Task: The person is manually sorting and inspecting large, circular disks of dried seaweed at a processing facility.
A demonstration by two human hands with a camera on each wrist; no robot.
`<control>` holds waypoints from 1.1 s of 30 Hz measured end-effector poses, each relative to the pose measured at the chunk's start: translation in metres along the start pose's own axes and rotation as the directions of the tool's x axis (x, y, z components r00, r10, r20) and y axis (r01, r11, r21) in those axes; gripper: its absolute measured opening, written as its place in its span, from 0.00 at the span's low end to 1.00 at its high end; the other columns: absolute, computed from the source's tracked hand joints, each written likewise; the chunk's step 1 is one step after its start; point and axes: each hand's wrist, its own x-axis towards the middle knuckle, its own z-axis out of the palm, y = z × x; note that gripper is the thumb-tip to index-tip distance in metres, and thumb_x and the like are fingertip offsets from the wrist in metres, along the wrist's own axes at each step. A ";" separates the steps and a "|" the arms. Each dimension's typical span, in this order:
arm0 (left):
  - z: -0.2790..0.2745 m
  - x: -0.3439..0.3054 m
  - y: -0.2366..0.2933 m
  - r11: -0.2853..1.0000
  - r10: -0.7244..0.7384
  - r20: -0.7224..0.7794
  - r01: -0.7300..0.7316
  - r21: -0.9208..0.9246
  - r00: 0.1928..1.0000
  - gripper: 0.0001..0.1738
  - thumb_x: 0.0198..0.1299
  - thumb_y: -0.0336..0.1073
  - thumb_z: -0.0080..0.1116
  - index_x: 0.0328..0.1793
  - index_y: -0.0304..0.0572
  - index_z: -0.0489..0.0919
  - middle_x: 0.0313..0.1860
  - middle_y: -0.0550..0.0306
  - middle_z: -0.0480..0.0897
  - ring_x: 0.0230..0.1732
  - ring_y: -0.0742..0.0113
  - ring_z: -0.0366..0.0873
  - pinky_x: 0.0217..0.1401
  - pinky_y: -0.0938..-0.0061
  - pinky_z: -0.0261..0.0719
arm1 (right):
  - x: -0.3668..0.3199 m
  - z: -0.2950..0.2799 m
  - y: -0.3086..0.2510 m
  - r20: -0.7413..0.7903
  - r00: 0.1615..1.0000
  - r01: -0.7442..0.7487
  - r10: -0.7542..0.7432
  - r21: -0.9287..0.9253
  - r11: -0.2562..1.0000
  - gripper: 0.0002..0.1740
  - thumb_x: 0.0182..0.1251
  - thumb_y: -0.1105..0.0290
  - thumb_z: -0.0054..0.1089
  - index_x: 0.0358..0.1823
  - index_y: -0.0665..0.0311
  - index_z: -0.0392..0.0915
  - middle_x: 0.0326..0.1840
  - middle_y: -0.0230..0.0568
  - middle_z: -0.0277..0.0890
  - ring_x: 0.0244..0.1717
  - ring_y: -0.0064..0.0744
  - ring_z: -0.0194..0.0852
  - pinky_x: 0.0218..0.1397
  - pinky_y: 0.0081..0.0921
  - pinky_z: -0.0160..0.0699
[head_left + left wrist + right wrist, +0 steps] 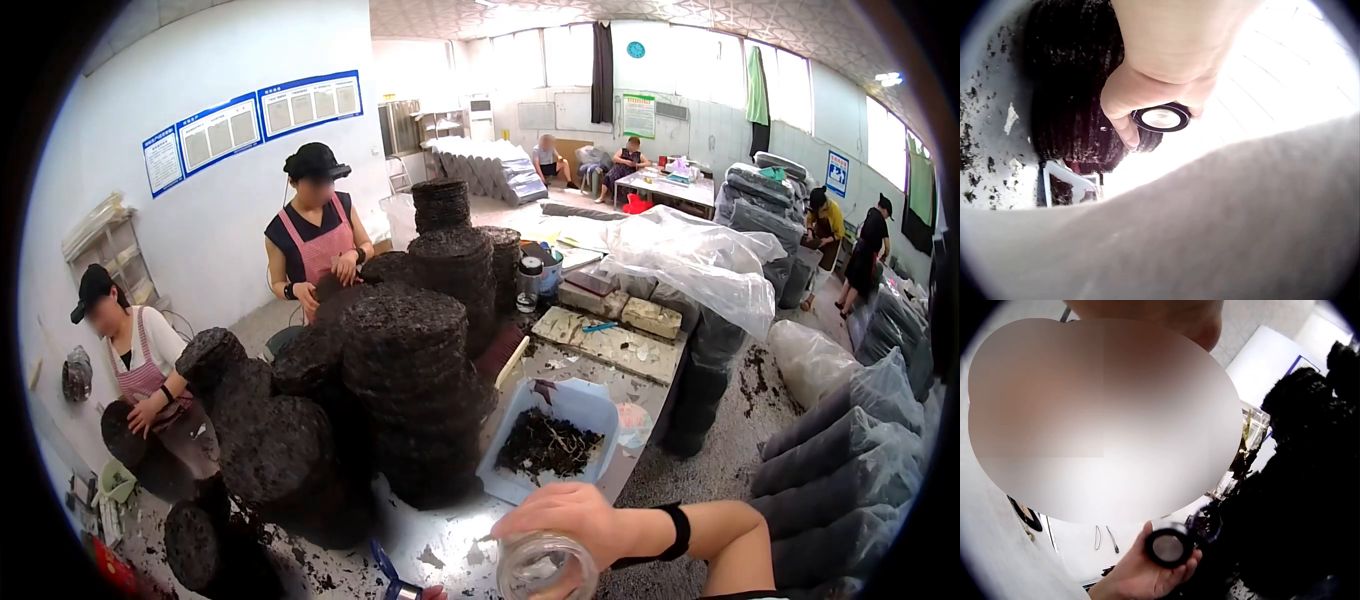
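Observation:
My right hand, with a black band at the wrist, grips a clear round jar low at the table's front. At the bottom edge of the head view, only fingertips of my left hand show, beside a blue flip lid. In the left wrist view that hand holds a round, dark-rimmed cap-like piece between thumb and fingers. The right wrist view also shows the dark-rimmed piece in the left hand, while a blurred patch hides most of the right hand.
Tall stacks of dark, crumbly discs crowd the table's left. A pale blue basin with dark scraps stands ahead of my right hand. Bagged dark cylinders lie at right. Two people in aprons handle discs across the table.

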 end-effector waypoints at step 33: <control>0.135 -0.005 0.116 0.562 0.376 0.574 -0.672 0.482 0.727 0.43 0.36 0.44 0.80 0.57 0.36 0.67 0.40 0.45 0.82 0.42 0.51 0.83 0.44 0.64 0.80 | -0.078 0.072 -0.021 -0.023 0.851 -0.520 0.525 0.104 0.848 0.43 0.36 0.47 0.77 0.50 0.70 0.72 0.34 0.55 0.76 0.35 0.55 0.76 0.38 0.40 0.75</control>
